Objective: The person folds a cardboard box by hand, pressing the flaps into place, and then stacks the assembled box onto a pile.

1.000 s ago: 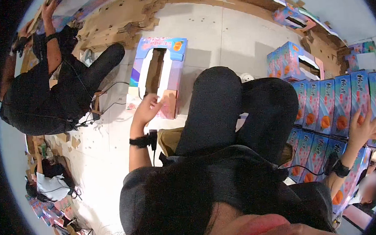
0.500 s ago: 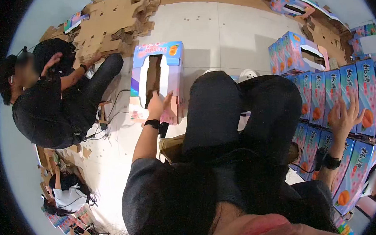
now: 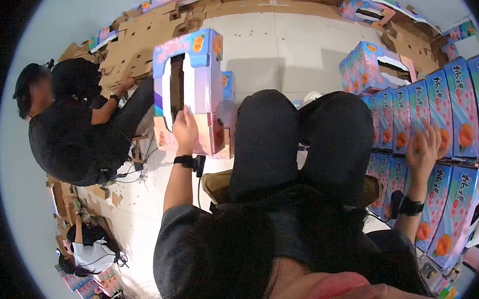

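Note:
A printed cardboard box [image 3: 201, 86] with peach pictures and a long slot in its face is tilted up at the left of my knees. My left hand [image 3: 184, 131] grips it at the lower end of the slot, fingers partly hidden inside. Behind it, a second printed box [image 3: 228, 95] shows at its right side, mostly covered. To the right, my right hand [image 3: 426, 148], fingers spread, lies against the row of blue peach boxes [image 3: 436, 104], near the line between the upper and lower rows.
Another group of boxes [image 3: 367, 67] stands beyond the right row. Flattened cardboard [image 3: 145, 40] is piled at the far left. A person in black [image 3: 76, 132] sits at the left with cables beside them on the floor. Further people work at the lower left.
My left hand has raised the box, tilting it toward me and uncovering the box behind it. My right hand has moved slightly left and down along the blue boxes.

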The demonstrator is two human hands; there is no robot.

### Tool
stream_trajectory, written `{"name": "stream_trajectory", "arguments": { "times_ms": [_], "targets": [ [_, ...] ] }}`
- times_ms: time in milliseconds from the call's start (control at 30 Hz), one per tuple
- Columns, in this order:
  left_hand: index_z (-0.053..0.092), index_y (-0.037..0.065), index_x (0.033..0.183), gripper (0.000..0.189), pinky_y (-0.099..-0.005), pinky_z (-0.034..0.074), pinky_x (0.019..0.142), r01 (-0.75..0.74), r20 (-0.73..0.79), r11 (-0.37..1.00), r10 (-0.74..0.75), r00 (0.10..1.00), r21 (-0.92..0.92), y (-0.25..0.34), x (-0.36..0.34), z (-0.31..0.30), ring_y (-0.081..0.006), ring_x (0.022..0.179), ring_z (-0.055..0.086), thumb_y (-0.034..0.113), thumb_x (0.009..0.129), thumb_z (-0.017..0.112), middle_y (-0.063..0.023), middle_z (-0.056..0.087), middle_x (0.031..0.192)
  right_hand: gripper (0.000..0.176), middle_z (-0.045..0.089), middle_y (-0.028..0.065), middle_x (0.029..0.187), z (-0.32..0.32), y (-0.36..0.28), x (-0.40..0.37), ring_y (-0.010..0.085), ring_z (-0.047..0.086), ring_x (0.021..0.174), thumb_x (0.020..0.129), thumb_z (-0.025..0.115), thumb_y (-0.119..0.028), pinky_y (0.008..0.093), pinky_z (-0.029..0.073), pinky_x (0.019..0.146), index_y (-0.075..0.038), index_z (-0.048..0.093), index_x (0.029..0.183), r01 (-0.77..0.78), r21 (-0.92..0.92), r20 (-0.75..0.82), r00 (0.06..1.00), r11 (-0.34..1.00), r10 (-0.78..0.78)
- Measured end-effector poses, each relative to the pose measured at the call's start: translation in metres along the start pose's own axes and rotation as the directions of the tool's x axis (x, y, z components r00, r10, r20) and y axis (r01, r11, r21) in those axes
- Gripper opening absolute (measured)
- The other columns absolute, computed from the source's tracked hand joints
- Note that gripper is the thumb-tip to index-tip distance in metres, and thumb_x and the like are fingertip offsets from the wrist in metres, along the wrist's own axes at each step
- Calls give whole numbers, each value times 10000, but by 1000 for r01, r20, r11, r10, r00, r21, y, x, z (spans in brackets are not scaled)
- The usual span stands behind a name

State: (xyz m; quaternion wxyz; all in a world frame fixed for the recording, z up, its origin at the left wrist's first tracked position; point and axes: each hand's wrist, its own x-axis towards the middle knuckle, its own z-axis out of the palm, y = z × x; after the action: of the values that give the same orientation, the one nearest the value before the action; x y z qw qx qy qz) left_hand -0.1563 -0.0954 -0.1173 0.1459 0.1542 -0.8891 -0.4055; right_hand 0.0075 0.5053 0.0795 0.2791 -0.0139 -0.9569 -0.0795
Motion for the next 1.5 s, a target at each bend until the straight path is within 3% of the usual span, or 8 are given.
{"name": "stream_trajectory", "arguments": {
  "times_ms": [200, 367, 500, 700, 1033, 1267, 1367, 1500],
  "targets": [
    [522, 17, 730, 350, -474, 375, 523, -443, -120, 895, 445, 887, 47, 77, 13, -69, -406, 579, 516, 216, 1005, 441, -193, 523, 606, 257, 590, 50, 1279, -21, -34, 27, 281, 487, 1279, 751, 700, -108, 514, 157, 1132, -148, 699, 1004, 95, -47, -127, 987, 994, -100],
    [554, 28, 744, 279, -436, 400, 694, -653, -137, 710, 698, 703, 263, 154, -21, -122, -330, 603, 518, 174, 972, 486, -151, 515, 607, 275, 595, 35, 1282, -72, -76, 53, 262, 486, 1283, 735, 702, -102, 489, 155, 1139, -176, 718, 999, 149, 100, -320, 941, 984, -110],
    [597, 53, 745, 210, -416, 391, 888, -742, -198, 608, 794, 575, 283, 192, -66, -142, -273, 592, 536, 148, 929, 559, -94, 530, 589, 261, 598, 30, 1280, -121, -105, 53, 251, 490, 1278, 745, 702, -112, 484, 172, 1136, -166, 723, 1000, 220, 202, -479, 872, 954, -99],
    [597, 82, 673, 228, -414, 415, 870, -785, -164, 470, 881, 444, 403, 203, -114, -157, -245, 567, 552, 166, 879, 646, -76, 532, 548, 323, 590, 74, 1272, -161, -118, 35, 284, 490, 1270, 732, 663, -80, 481, 312, 1092, -125, 691, 1051, 369, 121, -550, 797, 922, -247],
    [591, 85, 660, 248, -441, 414, 912, -852, 92, 260, 938, 335, 454, 216, -126, -176, -221, 617, 583, 204, 862, 670, -61, 586, 590, 729, 342, 111, 1522, -129, -147, 22, 302, 265, 1440, 733, 583, -80, 488, 210, 1171, -186, 420, 1436, 639, -72, -138, 754, 766, -642],
    [565, 116, 663, 240, -402, 411, 901, -907, 195, 17, 975, 109, 422, 231, -107, -194, -195, 625, 561, 228, 808, 719, -22, 532, 575, 789, 312, 72, 1552, -119, -157, 35, 195, 199, 1473, 757, 556, -131, 446, 113, 1214, -169, 299, 1502, 742, -139, -64, 654, 655, -754],
    [544, 128, 683, 251, -387, 411, 895, -888, 203, -109, 979, -18, 446, 240, -103, -205, -183, 669, 549, 255, 801, 725, -7, 526, 630, 785, 481, 29, 1394, -102, -160, 34, 167, 359, 1384, 758, 559, -150, 426, 141, 1212, -163, 303, 1500, 682, -474, -186, 542, 558, -820],
    [566, 130, 721, 247, -393, 420, 932, -847, 155, -166, 983, -100, 505, 254, -98, -209, -187, 733, 556, 299, 773, 739, -5, 545, 696, 667, 520, -59, 921, -122, -151, 39, 114, 535, 1043, 775, 536, -167, 356, 265, 1146, -149, 430, 1433, 709, -553, -184, 409, 438, -894]
  ]
}}
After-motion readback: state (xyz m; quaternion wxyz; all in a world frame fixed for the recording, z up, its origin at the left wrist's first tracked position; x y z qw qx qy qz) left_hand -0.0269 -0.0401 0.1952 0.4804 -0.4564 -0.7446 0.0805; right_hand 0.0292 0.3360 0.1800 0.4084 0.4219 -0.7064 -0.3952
